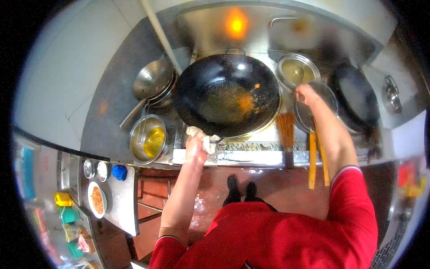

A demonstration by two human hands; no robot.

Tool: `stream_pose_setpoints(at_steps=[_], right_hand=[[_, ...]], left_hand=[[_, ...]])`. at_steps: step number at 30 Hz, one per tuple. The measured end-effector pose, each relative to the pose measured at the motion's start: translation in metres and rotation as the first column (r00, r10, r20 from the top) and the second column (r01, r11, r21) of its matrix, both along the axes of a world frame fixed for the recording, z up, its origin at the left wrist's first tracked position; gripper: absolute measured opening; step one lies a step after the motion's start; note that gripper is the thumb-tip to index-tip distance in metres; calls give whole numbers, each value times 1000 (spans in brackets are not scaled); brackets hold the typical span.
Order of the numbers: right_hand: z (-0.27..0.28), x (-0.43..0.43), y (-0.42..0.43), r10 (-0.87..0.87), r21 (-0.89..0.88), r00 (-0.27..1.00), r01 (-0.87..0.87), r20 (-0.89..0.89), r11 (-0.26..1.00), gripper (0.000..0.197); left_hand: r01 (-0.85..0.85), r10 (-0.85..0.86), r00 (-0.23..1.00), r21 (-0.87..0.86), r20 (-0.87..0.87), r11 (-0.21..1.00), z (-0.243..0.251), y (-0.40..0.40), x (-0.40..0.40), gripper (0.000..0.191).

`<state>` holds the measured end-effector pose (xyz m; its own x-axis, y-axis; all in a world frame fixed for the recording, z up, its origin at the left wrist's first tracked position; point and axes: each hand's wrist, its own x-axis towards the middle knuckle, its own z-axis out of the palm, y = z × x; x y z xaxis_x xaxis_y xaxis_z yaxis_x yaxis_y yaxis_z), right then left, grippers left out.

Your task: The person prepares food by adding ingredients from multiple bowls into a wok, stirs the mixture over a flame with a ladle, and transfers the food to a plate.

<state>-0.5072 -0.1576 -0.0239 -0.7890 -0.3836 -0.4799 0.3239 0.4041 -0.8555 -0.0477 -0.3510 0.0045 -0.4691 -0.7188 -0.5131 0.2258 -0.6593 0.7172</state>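
Note:
A large black wok [221, 97] sits on the stove with shallow liquid and orange bits inside. With a crumpled white cloth [210, 143], my left hand [196, 143] grips the handle at the wok's near rim. My right hand [305, 94] is closed on the handle of a metal ladle [298, 74], whose bowl rests in a steel pot of cloudy liquid [312, 64]. Under my right hand is another round metal vessel [324, 94]. A bamboo wok brush [286, 127] lies between it and the wok.
At left stand a perforated strainer [153, 79] and a steel bowl of yellow oil [136, 148]. Two yellow handles [312, 161] jut over the stove's front edge. A dark pan [356, 97] is at right. A side table [124, 208] holds an oval dish of orange-brown food [96, 200].

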Motion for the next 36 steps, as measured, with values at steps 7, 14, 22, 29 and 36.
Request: stream_pose_setpoints(at_steps=[7,14,22,29,36], right_hand=[[-23,46,43,63,-665,769,505,636,550,15],[77,148,101,-87,-616,906,350,415,706,30],[148,222,106,-23,-199,997,37,71,979,54],[39,107,120,85,103,817,-31,-570,994,55],[7,-14,25,-7,-157,1000,9,17,988,20]], left_hand=[[55,-60,995,-63,-78,997,-43,-34,-52,10],[184,-187,980,-37,-74,982,-50,-45,-84,19],[258,-253,963,45,-95,965,-19,-23,-34,29],[524,-493,851,326,-180,787,-10,22,46,45],[571,-635,741,292,219,767,-74,69,88,52]])
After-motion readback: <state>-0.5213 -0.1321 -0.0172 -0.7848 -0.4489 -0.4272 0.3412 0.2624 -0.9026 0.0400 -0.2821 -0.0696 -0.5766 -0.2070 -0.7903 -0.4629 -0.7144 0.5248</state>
